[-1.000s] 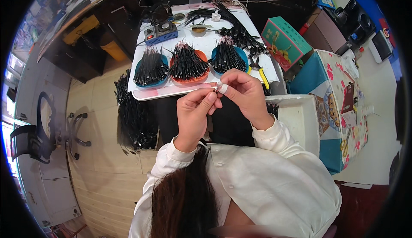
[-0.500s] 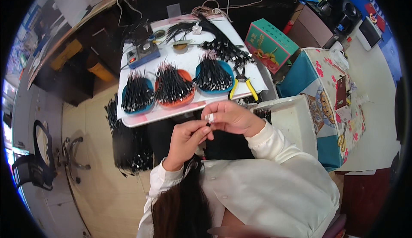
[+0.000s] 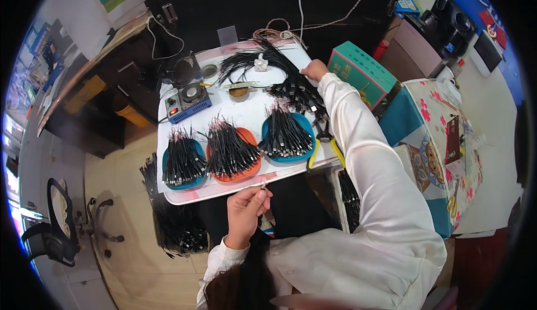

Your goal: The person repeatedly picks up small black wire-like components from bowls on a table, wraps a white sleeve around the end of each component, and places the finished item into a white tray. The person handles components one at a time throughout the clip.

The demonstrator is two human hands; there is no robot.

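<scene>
Left hand [image 3: 246,211] pinches a small slim piece [image 3: 264,185] between thumb and fingers, its tip projecting, near the front edge of the surface [image 3: 251,115]. My right hand [image 3: 316,71] is beside the black cables [image 3: 295,91]; whether it grips anything, I cannot tell.

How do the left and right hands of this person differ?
The left hand is before the near edge of the table; the right hand is at its right edge, near the loose black cables. The left hand pinches a small thing; whether the right hand holds anything is unclear. Both come from white sleeves.
</scene>
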